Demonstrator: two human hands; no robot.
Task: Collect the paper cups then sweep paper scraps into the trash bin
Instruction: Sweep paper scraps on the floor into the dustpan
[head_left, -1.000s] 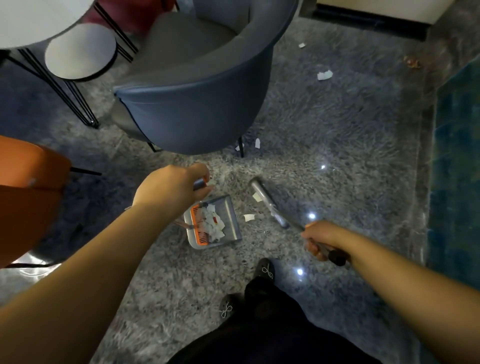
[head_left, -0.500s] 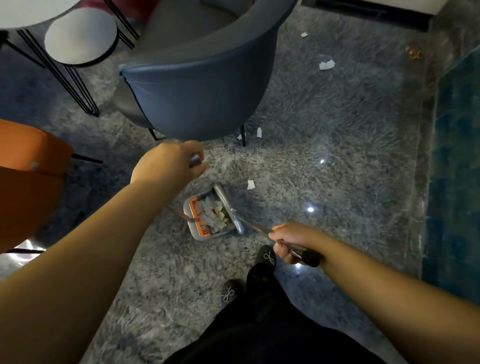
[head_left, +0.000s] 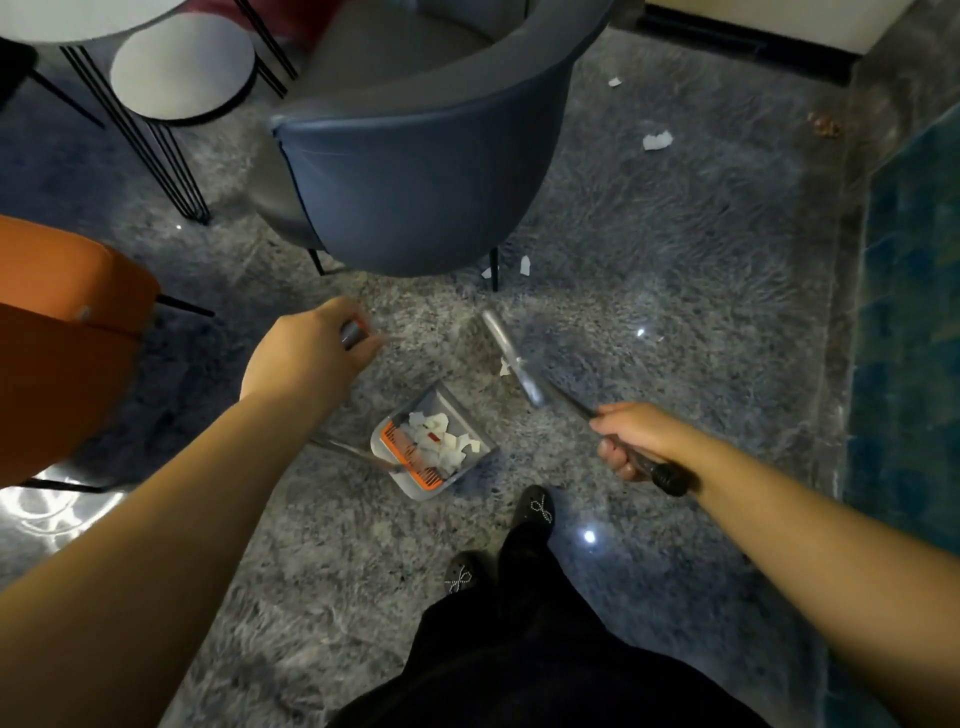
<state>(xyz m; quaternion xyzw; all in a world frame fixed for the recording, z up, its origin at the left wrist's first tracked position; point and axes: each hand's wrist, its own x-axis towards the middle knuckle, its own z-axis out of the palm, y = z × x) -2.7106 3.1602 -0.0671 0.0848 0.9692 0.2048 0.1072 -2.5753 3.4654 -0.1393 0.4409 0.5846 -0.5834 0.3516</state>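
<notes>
The broom (head_left: 511, 358) has swung back out. Half a second ago its head lay across the dustpan (head_left: 434, 441) mouth; now it sits beyond and to the right of the pan, on the floor (head_left: 675, 312), with one white scrap (head_left: 504, 367) touching its left edge. I judge this as the reach for the next stroke, with that scrap next to go in. The pan has shifted too: it now lies lower and to the right of the left hand (head_left: 306, 358).

The right hand (head_left: 631, 439) is clenched round the broom's dark handle, the black end cap poking out behind the fist. The left hand grips the grey top of the dustpan's long handle, the thin rod slanting down beneath the wrist to the pan.

The floor is polished grey speckled stone, glossy enough to mirror the ceiling lights. The chair (head_left: 415, 182), beyond both hands, is a rounded tub with a smooth blue back. The pan is a grey scoop with an orange comb along its rear edge and holds a heap of torn white paper. More scraps (head_left: 524, 266) lie by the chair leg, and another (head_left: 657, 141) well beyond the broom. No cups or bin are in view.
</notes>
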